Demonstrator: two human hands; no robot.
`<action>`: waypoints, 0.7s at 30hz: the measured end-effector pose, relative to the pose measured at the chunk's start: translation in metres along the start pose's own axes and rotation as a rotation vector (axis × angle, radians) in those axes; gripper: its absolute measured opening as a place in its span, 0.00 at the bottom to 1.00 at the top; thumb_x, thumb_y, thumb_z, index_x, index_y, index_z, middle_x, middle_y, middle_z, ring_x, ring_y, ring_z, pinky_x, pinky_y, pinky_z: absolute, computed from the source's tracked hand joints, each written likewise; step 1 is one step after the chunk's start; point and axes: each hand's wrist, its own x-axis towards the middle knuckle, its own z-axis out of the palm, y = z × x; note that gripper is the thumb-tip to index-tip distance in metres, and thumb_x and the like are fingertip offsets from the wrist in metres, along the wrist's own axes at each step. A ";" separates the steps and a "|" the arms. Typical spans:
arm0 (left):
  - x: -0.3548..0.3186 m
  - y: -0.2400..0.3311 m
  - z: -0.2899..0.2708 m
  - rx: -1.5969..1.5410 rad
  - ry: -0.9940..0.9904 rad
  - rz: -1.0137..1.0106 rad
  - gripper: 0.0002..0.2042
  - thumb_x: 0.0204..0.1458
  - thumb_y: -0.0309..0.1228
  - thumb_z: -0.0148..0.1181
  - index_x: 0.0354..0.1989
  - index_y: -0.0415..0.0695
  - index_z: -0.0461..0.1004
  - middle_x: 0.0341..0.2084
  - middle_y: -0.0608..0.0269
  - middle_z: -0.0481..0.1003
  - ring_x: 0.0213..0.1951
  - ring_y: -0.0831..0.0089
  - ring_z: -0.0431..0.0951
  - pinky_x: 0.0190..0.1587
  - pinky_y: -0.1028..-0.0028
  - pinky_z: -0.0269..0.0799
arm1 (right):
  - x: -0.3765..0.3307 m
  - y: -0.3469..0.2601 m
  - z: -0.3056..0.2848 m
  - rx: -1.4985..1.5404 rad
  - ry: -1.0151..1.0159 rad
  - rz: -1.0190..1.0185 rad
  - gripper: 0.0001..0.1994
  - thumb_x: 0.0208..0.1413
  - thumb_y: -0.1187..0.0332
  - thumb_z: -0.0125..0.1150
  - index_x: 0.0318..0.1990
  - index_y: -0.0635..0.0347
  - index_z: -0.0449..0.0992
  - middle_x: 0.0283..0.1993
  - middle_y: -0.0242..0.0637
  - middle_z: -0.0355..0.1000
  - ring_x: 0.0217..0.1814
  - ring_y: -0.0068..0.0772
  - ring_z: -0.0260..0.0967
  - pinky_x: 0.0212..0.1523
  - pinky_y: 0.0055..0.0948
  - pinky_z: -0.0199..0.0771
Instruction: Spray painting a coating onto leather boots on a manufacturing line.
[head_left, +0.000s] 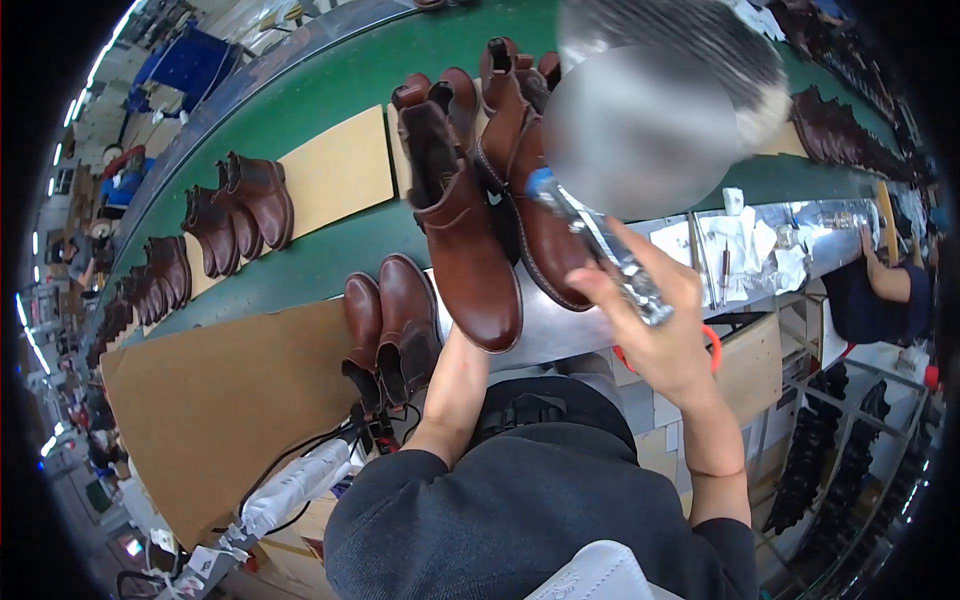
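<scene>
A brown leather ankle boot (478,265) is held up in front of me, toe towards me. My left hand (465,352) reaches under it and seems to support it, its fingers hidden behind the leather. Close beside it on the right is a matching boot (545,225) with pale stitching along its sole. My right hand (650,315) is wrapped round a slim clear-and-silver tool (605,245) with a blue end; I cannot make out its exact kind. The blue end points up and left, in front of the second boot.
More brown boots (405,310) lie left of my left forearm, beside a cardboard sheet (230,410). Along the green conveyor (330,225) stand further boots (240,210) on tan boards. A person (660,110) is across from me. Papers lie on the metal ledge (820,225) at right.
</scene>
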 end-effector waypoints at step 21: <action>0.043 0.085 -0.013 0.428 0.109 0.194 0.30 0.58 0.47 0.48 0.64 0.44 0.54 0.60 0.56 0.60 0.60 0.62 0.61 0.63 0.63 0.56 | 0.035 0.027 0.012 0.150 0.175 0.041 0.16 0.53 0.75 0.62 0.49 0.70 0.72 0.40 0.39 0.75 0.33 0.19 0.70 0.36 0.19 0.69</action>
